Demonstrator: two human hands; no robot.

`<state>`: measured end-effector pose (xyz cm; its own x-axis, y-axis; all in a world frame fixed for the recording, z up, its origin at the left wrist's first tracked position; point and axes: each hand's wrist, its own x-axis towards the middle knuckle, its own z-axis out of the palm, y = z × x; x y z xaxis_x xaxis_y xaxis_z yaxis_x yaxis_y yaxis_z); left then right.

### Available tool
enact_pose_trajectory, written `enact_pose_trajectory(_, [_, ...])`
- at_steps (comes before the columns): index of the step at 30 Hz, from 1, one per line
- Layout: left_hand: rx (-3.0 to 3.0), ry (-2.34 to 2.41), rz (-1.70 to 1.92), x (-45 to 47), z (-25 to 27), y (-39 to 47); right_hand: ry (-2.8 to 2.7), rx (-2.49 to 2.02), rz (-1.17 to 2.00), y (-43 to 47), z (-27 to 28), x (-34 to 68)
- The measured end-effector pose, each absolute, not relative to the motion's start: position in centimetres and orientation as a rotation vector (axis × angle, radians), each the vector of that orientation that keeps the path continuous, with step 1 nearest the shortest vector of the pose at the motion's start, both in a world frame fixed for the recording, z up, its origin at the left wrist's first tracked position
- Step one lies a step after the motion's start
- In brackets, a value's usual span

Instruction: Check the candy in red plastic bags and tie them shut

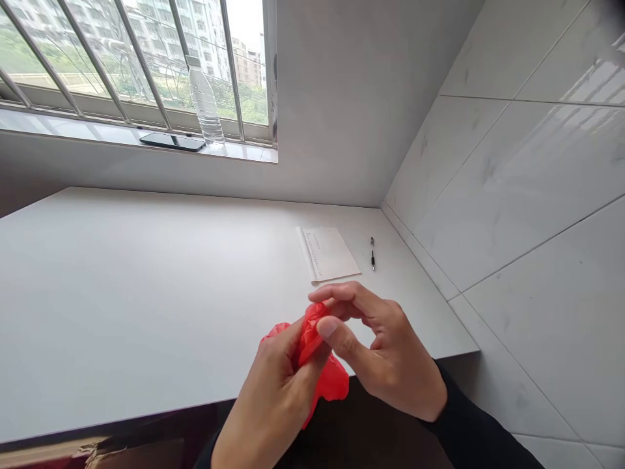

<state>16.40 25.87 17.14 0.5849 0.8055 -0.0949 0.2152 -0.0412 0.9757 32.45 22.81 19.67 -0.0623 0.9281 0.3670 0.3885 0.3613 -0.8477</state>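
A crumpled, thin red plastic bag (334, 379) is bunched up at the front edge of the white table. My left hand (276, 391) is closed around it, with folds of red sticking out above the fingers and hanging below. From the right, my right hand (388, 352) meets the top of the bunch, its thumb and fingertips bent around the red plastic. Part of the bag is hidden inside my left hand, and some of my right fingertips are covered by it.
On the white table (146, 293) lie a notepad (334, 254) and a black-and-clear pen (372, 254). A tiled wall (537, 228) bounds the right side. A water bottle (205, 104) and a dark flat device (170, 141) rest on the barred window's sill. Cardboard (137, 454) shows below the table's front edge.
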Motion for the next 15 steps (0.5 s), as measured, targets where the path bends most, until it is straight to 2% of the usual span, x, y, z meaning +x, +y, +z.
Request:
enact_pose_trajectory(3, [1.411,0.848,0.642,16.2,17.0,26.4,-1.69,-1.283,0.539,23.5,19.3,33.1])
enact_pose_trajectory(8, [1.099,0.928,0.699,15.7,17.3,26.8,-1.64,-1.28,0.839,23.9,18.8,33.4])
enact_pose_trajectory(15, [0.827,0.892,0.71,15.3,18.5,26.7,-1.696,-1.232,0.729,22.4,18.7,31.9])
